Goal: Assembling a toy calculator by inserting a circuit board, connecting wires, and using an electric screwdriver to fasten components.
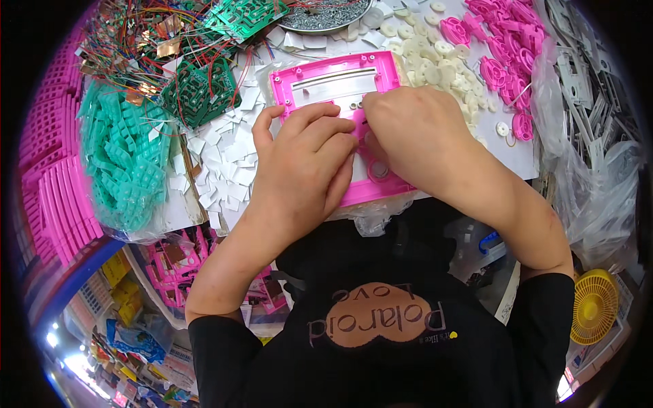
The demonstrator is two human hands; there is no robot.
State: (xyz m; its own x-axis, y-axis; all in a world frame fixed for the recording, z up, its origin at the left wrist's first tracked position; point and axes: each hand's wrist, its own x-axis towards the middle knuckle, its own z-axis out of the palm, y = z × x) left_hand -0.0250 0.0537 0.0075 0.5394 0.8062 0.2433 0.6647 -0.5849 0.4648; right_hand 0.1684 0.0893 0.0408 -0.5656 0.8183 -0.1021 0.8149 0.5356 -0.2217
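A pink plastic casing (333, 64), open side up, lies in front of me with a whitish strip window across its far half. Spread across its left side, my left hand (299, 160) rests with the little finger held apart and the other fingers bent toward the middle. My right hand (418, 126) is closed over the casing's right half, fingertips pointing down into it; whatever they pinch is hidden. Between the hands, small round metal parts (356, 105) show inside the casing, and a pink ring shape (378, 168) is moulded near its lower right.
Green circuit boards (201, 92) with wires, teal button strips (129, 163) and white paper pieces (228, 160) lie left. Cream plastic wheels (435, 64), pink parts (507, 54) and grey frames (588, 95) lie right. A dish of screws (326, 15) stands at the back.
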